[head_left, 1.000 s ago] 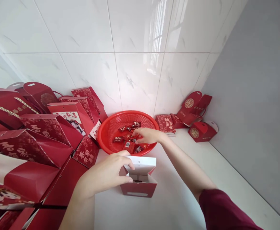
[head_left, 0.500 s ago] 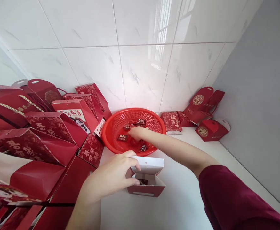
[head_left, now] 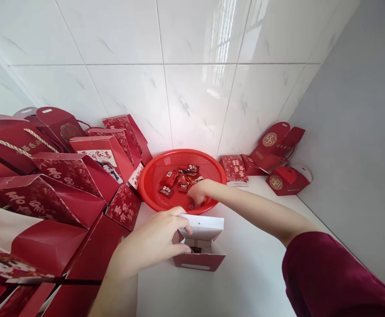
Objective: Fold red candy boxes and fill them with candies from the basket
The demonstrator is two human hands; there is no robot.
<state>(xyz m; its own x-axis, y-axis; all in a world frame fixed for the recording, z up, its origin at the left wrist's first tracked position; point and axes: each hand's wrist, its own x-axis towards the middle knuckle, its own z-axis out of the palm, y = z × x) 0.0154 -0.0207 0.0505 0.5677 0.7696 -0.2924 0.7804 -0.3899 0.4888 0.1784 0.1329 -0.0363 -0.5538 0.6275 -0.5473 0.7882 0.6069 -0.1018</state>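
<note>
My left hand (head_left: 157,237) grips the left side of a small red gift box (head_left: 200,263), thumb inside and fingers behind its raised white flap. The box stands open on the white surface, with a dark wrapped piece (head_left: 196,250) visible inside. My right hand (head_left: 198,193) reaches into the red plastic basket (head_left: 151,200) just behind the box. Its fingers are closed low at the front right, around a wrapped candy (head_left: 191,205) mostly covered by the fingertips. Several red wrapped candies (head_left: 166,190) lie left of this hand in the basket.
Rows of red gift boxes (head_left: 60,209) crowd the left side, some with rope handles. At the back right stand more red boxes (head_left: 234,168) and a handled box (head_left: 286,179). A tiled wall (head_left: 195,105) closes off the back, a grey panel (head_left: 353,132) the right.
My right hand has moved from the basket's middle toward its front right, uncovering several candies. My left hand and the open box stay nearly in place.
</note>
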